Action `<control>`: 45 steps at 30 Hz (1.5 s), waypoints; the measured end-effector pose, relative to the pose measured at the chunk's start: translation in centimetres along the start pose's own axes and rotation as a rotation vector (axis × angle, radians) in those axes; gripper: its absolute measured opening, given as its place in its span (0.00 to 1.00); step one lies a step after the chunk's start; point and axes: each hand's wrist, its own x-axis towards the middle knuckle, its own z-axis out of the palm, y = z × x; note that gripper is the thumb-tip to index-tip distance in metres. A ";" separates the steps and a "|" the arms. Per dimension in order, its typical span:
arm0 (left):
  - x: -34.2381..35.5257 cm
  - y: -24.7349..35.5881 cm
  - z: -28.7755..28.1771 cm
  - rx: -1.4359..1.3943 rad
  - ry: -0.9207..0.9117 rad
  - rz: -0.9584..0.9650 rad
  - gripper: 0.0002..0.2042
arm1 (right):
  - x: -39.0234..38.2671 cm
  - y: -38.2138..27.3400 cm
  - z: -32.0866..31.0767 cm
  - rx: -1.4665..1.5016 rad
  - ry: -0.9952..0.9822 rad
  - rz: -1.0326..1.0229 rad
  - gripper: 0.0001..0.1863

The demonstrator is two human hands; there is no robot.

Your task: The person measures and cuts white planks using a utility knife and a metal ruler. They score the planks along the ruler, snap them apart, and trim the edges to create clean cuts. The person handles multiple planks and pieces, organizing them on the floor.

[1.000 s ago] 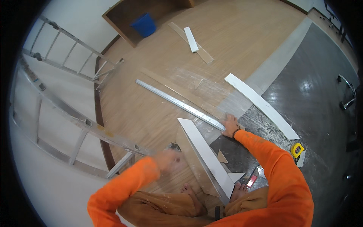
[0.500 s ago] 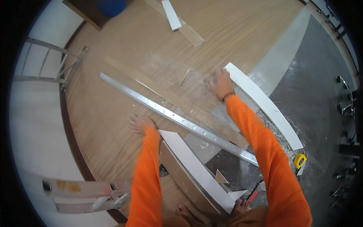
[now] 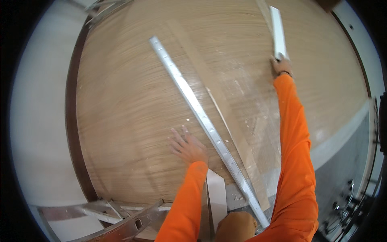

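Observation:
Far out to the right, my right hand has its fingers closed on the near end of a short white board strip. My left hand lies over the wood-look floor with its fingers spread, holding nothing. Just right of it runs a long silver metal bar with a row of marks or holes along it. A flat tan strip lies roughly alongside the bar. Below my left hand, the pointed end of a white board shows, partly covered by my sleeve and knee.
A dusty metal ladder stands at the lower left by the white wall and its dark baseboard. Wheeled chair bases stand at the lower right on grey flooring. White dust and crumbs dot the floor.
The view has swung and shifted forward. My right hand has left the long white strip at the right and reached the short white strip. My left hand remains spread near the pointed board.

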 end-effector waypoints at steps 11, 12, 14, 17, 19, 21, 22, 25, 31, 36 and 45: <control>0.5 -0.4 -2.3 -0.103 -0.151 -0.077 0.32 | 1.4 1.4 2.3 -0.098 0.165 -0.048 0.40; 0.3 -0.6 -2.4 -0.097 -0.170 -0.085 0.32 | 0.4 1.2 2.6 -0.122 0.162 -0.093 0.39; 0.1 -0.2 -1.9 -0.099 -0.119 -0.046 0.33 | 0.8 2.8 1.6 -0.014 0.165 -0.052 0.38; 0.2 -0.4 -1.7 -0.085 -0.098 -0.046 0.34 | -0.5 1.5 1.4 -0.017 0.201 -0.152 0.37; 0.2 0.0 -2.0 -0.078 -0.101 -0.038 0.34 | -3.4 1.2 0.8 -0.043 0.342 -0.274 0.35; 0.1 0.2 -2.0 -0.057 -0.098 -0.020 0.34 | -7.0 2.5 -0.5 0.119 0.261 -0.241 0.34; 0.1 0.1 -1.8 -0.063 -0.061 -0.019 0.34 | -9.7 3.2 -1.3 0.200 0.216 -0.221 0.33; -0.3 -0.5 -0.7 -0.061 0.031 -0.026 0.34 | -19.4 4.1 -4.6 0.230 0.116 -0.322 0.33; -0.5 -0.2 0.8 0.036 0.160 0.020 0.31 | -38.4 9.7 -13.4 0.269 -0.060 -0.275 0.31; 0.1 -1.6 3.2 0.019 0.332 0.047 0.28 | -51.5 14.0 -17.3 0.334 -0.083 -0.336 0.31; 1.6 -2.8 3.7 -0.066 0.229 0.074 0.32 | -61.2 19.4 -16.9 0.421 -0.096 -0.374 0.37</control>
